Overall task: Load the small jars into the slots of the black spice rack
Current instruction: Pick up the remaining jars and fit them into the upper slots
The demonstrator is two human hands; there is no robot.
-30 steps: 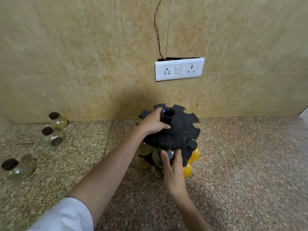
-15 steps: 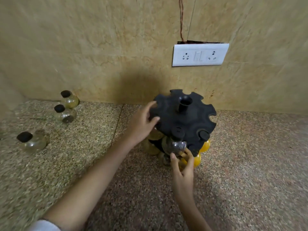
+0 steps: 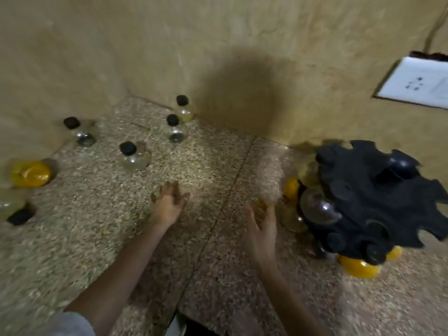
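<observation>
My left hand (image 3: 168, 204) hangs over the speckled counter (image 3: 218, 263), fingers stretched forward and relaxed, holding nothing. Blur smears the fingertips, so I cannot tell whether they touch the stone. My right hand (image 3: 263, 221) is beside it, fingers straight and close together, also empty. It is near the left flank of the black spice rack (image 3: 378, 197) but apart from it.

The rack stands at the right of my view, close to the wall. Under its notched top disc, a clear jar (image 3: 317, 210) sits in a slot on the side nearest my right hand. An upper yellow jar (image 3: 291, 187) shows just behind it, and a lower yellow jar (image 3: 358, 266) sits at the rack's near foot.

Beyond my left hand, black-capped jars lie loose on the counter. The nearest loose jar (image 3: 132, 155) is ahead of the fingertips, well apart. Further back is the middle jar (image 3: 175, 129), then the back jar (image 3: 184, 109) against the wall. A corner jar (image 3: 78, 130) stands off to the left. At the far left edge sits a loose yellow jar (image 3: 30, 173), and nearer me a tipped jar (image 3: 14, 209) lies on its side.

A white socket plate (image 3: 417, 83) is on the wall above the rack.
</observation>
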